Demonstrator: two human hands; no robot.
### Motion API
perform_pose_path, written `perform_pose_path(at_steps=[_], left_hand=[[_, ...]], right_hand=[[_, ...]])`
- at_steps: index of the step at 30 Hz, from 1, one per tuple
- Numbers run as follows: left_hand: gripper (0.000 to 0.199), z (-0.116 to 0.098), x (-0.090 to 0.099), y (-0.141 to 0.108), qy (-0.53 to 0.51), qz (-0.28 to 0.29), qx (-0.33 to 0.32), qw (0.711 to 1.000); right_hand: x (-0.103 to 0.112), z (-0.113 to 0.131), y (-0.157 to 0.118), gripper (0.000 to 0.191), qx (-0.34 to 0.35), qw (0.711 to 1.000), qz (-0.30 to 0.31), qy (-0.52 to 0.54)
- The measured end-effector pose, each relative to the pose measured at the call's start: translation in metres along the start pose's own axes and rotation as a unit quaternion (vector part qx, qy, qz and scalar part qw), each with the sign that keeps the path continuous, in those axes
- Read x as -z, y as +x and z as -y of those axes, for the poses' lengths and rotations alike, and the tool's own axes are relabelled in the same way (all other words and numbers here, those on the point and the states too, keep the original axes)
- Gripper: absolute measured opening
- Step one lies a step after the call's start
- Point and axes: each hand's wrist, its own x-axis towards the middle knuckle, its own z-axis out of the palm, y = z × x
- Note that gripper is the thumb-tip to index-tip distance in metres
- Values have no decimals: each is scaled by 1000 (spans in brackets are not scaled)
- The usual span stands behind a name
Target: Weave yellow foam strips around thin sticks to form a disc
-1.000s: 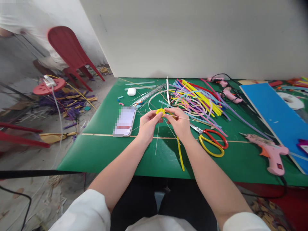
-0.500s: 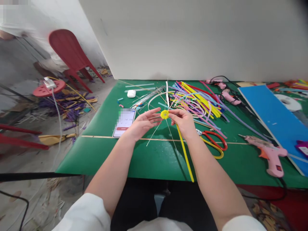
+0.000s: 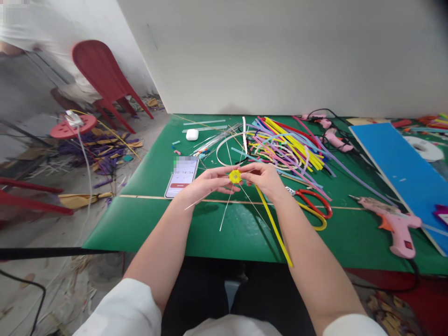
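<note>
Between my hands is a small yellow disc [image 3: 234, 176] of wound pipe cleaner, with several thin wire spokes [image 3: 226, 211] sticking out all round. My left hand [image 3: 210, 183] is closed on the disc's left side, fingers along the spokes. My right hand [image 3: 264, 179] pinches at the disc's right edge, partly hiding where the strand joins. From under that hand the long loose end of the yellow pipe cleaner [image 3: 274, 226] hangs down toward the table's front edge. Scissors [image 3: 315, 207] with red and yellow handles lie right of my right hand.
On the green table [image 3: 140, 224] lie a phone [image 3: 182, 177], a white earbud case [image 3: 192, 135], loose wires, a white headband, and a heap of coloured pipe cleaners [image 3: 290, 144]. To the right are a pink glue gun [image 3: 395, 221] and a blue board [image 3: 402, 172]. A person sits beyond a red chair [image 3: 101, 70].
My hands and the yellow disc have moved down and slightly left, toward me. The spokes have turned, and my left fingers are closer in on the disc. The loose yellow end has swung right.
</note>
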Motion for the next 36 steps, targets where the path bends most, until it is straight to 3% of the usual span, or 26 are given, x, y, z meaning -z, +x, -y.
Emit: perform_pose_path(at_steps=[5,11,26,36], left_hand=[[28,11,-11,10,69,-107,-20,992],[25,12,-16,12,55,-163,-48,984],[19,13,-18,14,97,-201,-99,970],[23,15,-17,14,128,-214,-76,965]], right_hand=[[-3,-5,1,24,-9,1000,25,-15],[-3,-4,1,20,4,999,-10,-36],[-5,-7,3,20,-26,999,18,-11],[3,-4,1,24,-82,992,93,26]])
